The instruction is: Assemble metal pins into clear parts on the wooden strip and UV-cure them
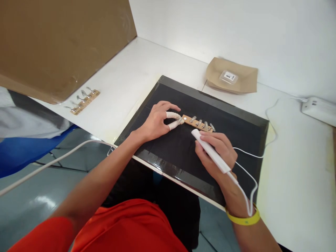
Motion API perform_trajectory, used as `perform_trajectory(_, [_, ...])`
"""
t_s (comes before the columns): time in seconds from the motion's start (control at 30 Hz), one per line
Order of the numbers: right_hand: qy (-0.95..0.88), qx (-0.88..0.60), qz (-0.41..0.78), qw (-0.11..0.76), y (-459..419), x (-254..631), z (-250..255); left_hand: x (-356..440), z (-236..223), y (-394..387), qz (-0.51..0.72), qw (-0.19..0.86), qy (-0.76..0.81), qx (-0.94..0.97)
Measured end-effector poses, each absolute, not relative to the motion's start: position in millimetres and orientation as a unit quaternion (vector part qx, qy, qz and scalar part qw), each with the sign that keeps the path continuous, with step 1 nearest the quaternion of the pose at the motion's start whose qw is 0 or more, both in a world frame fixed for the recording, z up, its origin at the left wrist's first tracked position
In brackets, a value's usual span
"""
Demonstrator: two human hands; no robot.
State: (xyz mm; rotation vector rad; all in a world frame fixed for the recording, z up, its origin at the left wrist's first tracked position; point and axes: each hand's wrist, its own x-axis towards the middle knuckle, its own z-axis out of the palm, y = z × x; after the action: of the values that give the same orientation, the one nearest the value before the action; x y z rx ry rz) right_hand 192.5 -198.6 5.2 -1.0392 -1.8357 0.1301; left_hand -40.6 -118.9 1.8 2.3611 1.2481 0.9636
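Observation:
My left hand [160, 120] has pale finger cots on its thumb and forefinger, pinched on a small clear nail-tip-shaped piece [180, 121] at the left end of a narrow wooden strip [187, 119]. Several clear, elongated pieces stand on small metal mounts along that strip, and a round white spot shows near its left end. In my right hand [219, 150] is a white corded wand [212, 151], its blunt tip just below the strip and apart from it. The strip lies on a black mat [170, 150].
A second strip [85, 102] with similar pieces lies at the left. At the back, a brown paper tray [248, 77] holds a clear labelled case [229, 77]. A brown board [65, 42] stands at left; a white power strip [319, 110] sits at right. White cable [253, 154] crosses the mat.

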Motion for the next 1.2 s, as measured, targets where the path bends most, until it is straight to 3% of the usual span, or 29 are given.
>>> perform_trajectory(0.7, [-0.715,-0.49,-0.017,0.498,-192.6,203.6,10.8,-30.5,-6.4,-79.6,0.277,0.242,0.391,0.844])
perform_trajectory(1.2, [-0.661,-0.563,-0.032,0.495,-177.6,226.7,5.0,-38.6,-6.1,-86.8,0.249,0.219,0.388,0.86])
